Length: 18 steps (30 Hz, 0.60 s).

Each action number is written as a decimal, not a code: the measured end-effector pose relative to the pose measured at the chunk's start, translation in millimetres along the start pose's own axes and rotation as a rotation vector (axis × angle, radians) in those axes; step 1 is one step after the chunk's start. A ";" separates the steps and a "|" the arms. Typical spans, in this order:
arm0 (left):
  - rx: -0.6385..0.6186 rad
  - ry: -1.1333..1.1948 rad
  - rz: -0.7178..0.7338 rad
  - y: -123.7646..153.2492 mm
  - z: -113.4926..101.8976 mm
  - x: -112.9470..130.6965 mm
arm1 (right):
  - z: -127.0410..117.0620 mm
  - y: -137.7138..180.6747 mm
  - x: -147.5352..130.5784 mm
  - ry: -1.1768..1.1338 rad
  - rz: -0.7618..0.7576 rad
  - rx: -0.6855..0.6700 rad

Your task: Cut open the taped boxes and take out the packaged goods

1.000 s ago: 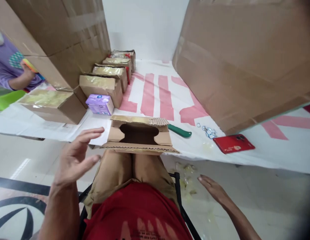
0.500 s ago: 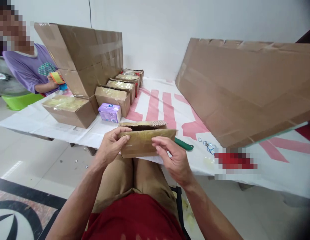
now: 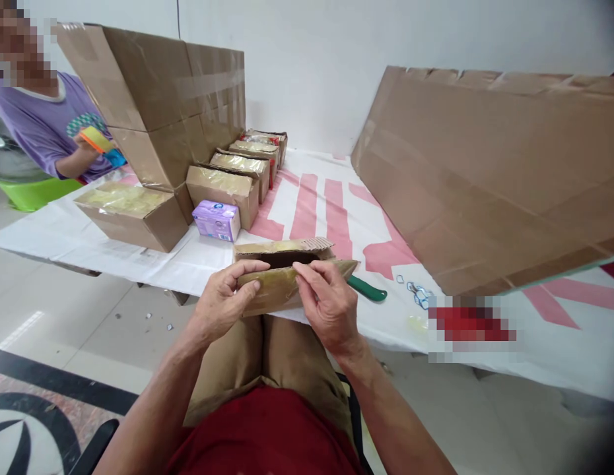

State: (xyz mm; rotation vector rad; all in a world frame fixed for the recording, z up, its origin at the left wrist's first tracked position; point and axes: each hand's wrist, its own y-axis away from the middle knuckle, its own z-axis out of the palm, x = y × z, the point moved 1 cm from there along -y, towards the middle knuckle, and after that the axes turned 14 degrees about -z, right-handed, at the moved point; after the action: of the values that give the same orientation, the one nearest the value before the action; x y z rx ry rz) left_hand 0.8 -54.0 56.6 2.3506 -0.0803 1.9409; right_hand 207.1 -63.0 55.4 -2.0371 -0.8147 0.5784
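Note:
A small cardboard box (image 3: pixel 272 300) with tape on its near side stands at the table's front edge, above my lap. Its top gapes, showing a dark inside. My left hand (image 3: pixel 225 300) grips the near flap at its left end, thumb outside and fingers over the edge. Pinching the same flap near its middle is my right hand (image 3: pixel 329 303), thumb and fingertips at the upper edge. A green handle (image 3: pixel 369 289) lies just right of the box, its other end hidden behind it.
A purple tissue pack (image 3: pixel 216 221) and several small taped boxes (image 3: pixel 222 191) stand beyond, beside stacked cartons (image 3: pixel 153 86). A large cardboard sheet (image 3: pixel 485 171) leans at right. Blue-white rings (image 3: pixel 418 295) lie nearby. At left a co-worker's hand (image 3: pixel 84 148) holds a tape roll (image 3: pixel 96 140).
My right hand has moved up and left to the flap's upper edge. The flap now tilts toward me, and the box's opening is wider.

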 end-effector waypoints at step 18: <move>0.029 0.005 0.015 5.1 4.6 -2.4 | 3.0 7.3 14.7 0.045 -0.178 0.110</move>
State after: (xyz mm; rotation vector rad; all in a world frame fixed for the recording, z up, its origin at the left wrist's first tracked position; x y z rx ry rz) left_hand 4.4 -59.6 53.6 2.3703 -0.0712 1.9673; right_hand 217.6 -53.9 46.2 -1.8488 -0.9063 0.4654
